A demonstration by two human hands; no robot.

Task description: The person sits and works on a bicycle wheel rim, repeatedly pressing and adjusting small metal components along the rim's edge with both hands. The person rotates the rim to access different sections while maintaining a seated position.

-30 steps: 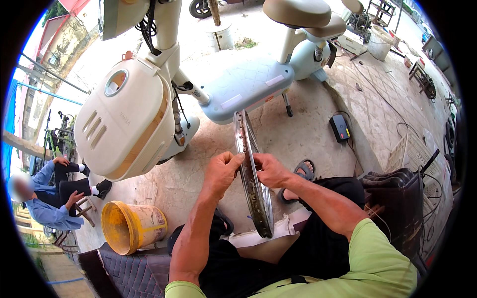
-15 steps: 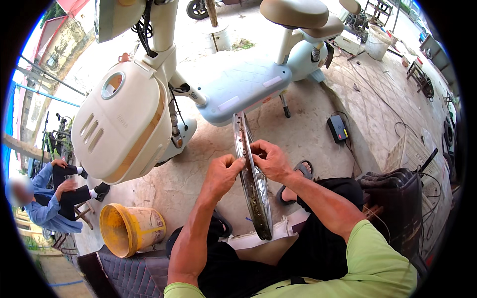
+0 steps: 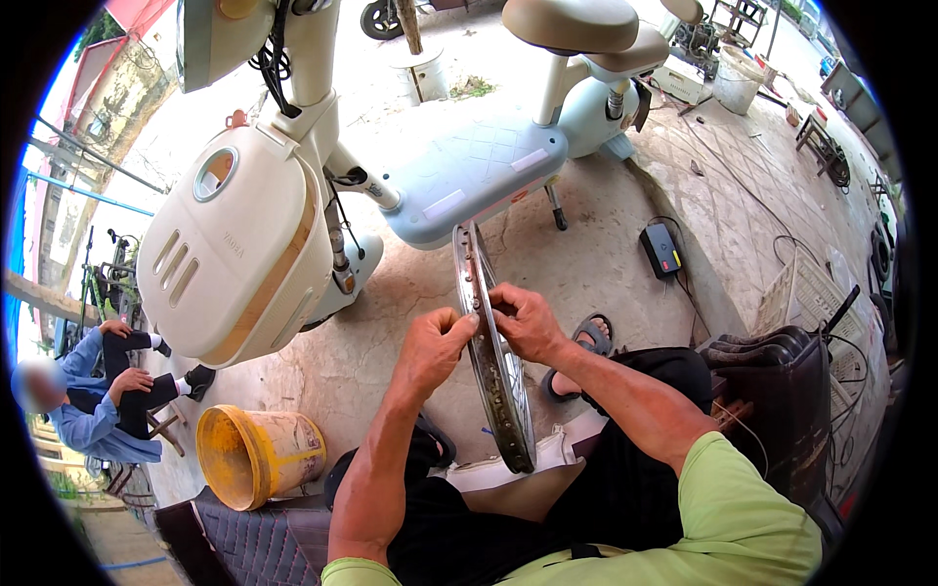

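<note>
A spoked metal wheel rim (image 3: 502,415), without a tyre, stands upright and edge-on between my forearms. Its channel shows a row of small spoke ends and brownish stains. On the rim's left side, my left hand (image 3: 435,344) is closed, its thumb tip pressed at a spoke end in the channel. My right hand (image 3: 531,322) is closed at the right side, thumb and fingers against the rim by the spokes (image 3: 520,383). Whether its hidden fingertips pinch a single spoke I cannot tell. The rim's lower end rests near a whitish cover (image 3: 518,477) between my legs.
Ahead stands a pale blue and cream electric scooter (image 3: 469,181) with a large front basket box (image 3: 230,254). A yellow bucket (image 3: 293,444) lies tilted at left. A black charger (image 3: 660,251) sits on the ground at right. Another person (image 3: 93,400) sits at far left.
The view has shifted slightly, moving the scooter a little left in the picture. Both hands keep nearly the same place on the rim; the right fingers have shifted slightly.
</note>
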